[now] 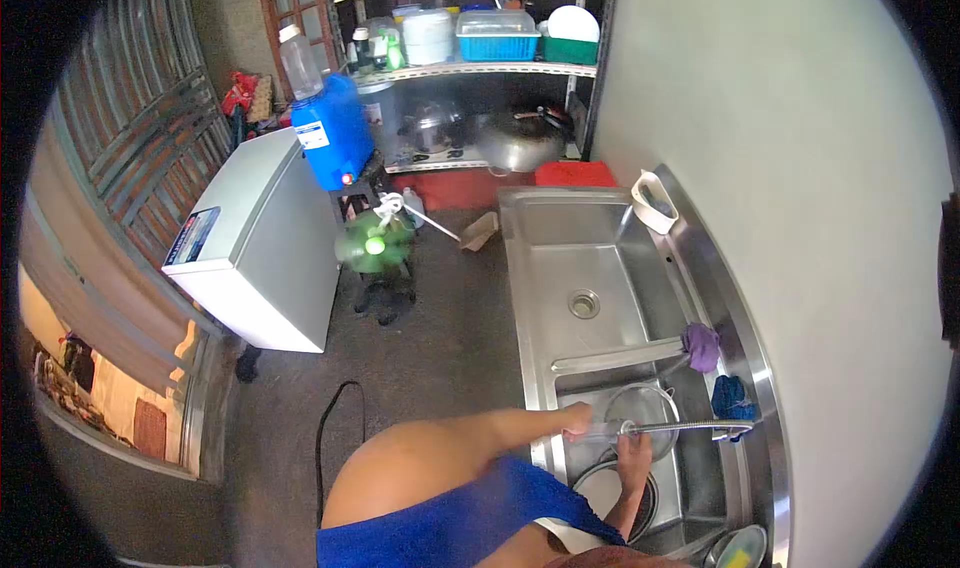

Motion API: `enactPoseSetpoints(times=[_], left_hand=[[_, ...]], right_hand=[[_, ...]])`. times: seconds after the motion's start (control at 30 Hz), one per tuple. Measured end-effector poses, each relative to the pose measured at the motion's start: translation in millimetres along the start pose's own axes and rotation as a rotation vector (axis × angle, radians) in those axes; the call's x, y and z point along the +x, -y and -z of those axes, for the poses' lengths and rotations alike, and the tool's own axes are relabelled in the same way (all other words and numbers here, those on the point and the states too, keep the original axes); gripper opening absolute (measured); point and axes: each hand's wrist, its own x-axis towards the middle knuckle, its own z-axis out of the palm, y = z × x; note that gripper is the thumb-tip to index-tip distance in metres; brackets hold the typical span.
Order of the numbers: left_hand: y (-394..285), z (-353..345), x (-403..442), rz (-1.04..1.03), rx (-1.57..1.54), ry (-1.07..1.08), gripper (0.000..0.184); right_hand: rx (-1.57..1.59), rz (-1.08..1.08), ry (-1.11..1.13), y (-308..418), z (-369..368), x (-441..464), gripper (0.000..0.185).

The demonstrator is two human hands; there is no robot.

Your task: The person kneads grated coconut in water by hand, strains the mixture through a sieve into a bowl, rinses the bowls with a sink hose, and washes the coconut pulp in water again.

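Over the near basin of the steel sink [545, 298], my left hand [577, 420] is closed at the left end of a blurred, pale item under the faucet; what it grips is too smeared to name. Close beside it, my right hand [634, 448] has its fingers curled at the end of the flexible metal faucet [700, 425]. A clear round lid or bowl [655, 408] lies in the basin behind my hands. Below them sits a round pan [598, 486] with a dark rim, partly covered by my right forearm.
A purple cloth [702, 347] and a blue cloth [733, 398] lie along the sink's right side. A white container [654, 203] stands on the back ledge. At the lower right is a bowl [742, 548]. A green fan [374, 244] and white freezer [255, 238] stand left.
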Motion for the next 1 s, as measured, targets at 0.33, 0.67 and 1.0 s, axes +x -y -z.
enactPoseSetpoints(times=[0.33, 0.67, 1.0], left_hand=[[4, -3, -69, -0.528, 0.478, -0.549, 0.028], [-9, 97, -139, -0.514, 0.253, -0.548, 0.018], [73, 241, -203, -0.486, 0.344, -0.608, 0.023]], right_hand=[[-0.035, 0.044, 0.067, -54, 10, -2, 0.059], [-1.027, -0.227, -0.28, 71, 90, 7, 0.025], [-1.149, 0.348, -0.351, 169, -111, 116, 0.036]])
